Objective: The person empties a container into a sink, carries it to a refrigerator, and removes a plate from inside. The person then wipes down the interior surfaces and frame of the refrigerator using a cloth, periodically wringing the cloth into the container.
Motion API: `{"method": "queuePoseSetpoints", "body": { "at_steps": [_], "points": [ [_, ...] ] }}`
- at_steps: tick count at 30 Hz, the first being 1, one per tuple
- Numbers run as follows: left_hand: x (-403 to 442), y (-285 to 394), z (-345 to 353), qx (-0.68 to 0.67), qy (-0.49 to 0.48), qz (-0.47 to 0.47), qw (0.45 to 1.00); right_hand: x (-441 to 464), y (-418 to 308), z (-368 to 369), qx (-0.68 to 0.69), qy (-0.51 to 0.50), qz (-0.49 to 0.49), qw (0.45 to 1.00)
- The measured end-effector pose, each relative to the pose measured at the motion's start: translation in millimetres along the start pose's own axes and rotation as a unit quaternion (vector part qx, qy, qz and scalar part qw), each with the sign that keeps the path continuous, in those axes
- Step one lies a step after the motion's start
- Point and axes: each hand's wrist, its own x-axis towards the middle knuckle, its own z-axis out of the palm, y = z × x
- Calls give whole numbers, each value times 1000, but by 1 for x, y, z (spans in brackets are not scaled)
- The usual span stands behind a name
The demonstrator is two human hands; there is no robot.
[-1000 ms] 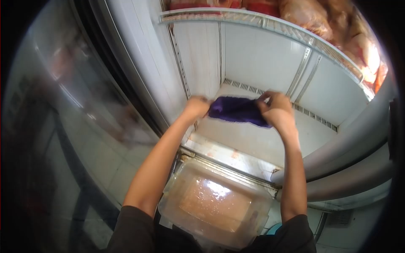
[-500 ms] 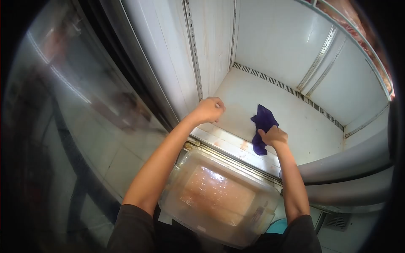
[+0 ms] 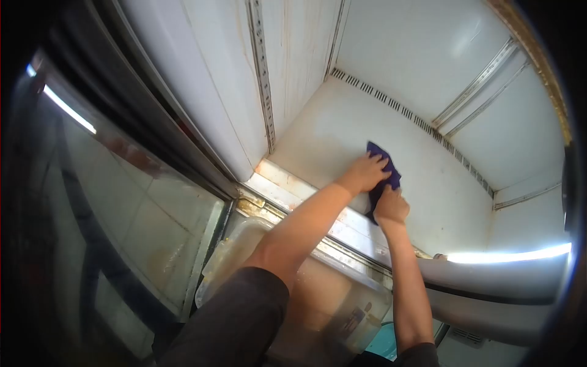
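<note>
A dark purple cloth lies bunched on the white floor of a cabinet, near its front sill. My left hand is on the upper part of the cloth, its fingers curled over the fabric. Just below it, my right hand grips the cloth's lower part with closed fingers. The two hands are close together, and they cover some of the cloth between them.
A translucent plastic tub stands before the sill, partly behind my left arm. To the left is a glass door. Slotted rails run up the stained side wall. A turquoise object shows beside the tub.
My left hand has moved right, from bare space near the side wall onto the cloth. My right hand still grips the cloth. The view has shifted, and the left arm now covers part of the tub.
</note>
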Motion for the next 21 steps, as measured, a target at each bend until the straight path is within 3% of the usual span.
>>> {"method": "queuePoseSetpoints", "body": {
  "at_steps": [3,6,8,10,12,13,15,18,21],
  "points": [
    [19,-39,-3,72,-14,16,997,19,-8,3,4,48,-3,999],
    [24,-85,-13,123,-10,-31,992,58,-23,10,-1,122,-26,992],
    [17,-109,-31,109,37,-75,990,82,-36,7,28,142,-59,988],
    [10,-149,-31,156,42,-35,986,106,-46,13,51,172,-111,978],
    [-1,-168,-48,159,-14,-64,985,121,-57,11,89,180,-169,965],
    [-7,-186,-33,139,13,-96,986,127,-63,11,94,173,-178,964],
    [-18,-182,-47,155,-27,-93,983,128,-69,11,121,176,-209,954],
    [-29,-154,-79,145,-152,-175,962,116,-69,12,88,179,-215,956],
    [-43,-121,-114,150,-253,-198,935,88,-66,14,146,166,-213,952]
  ]
}}
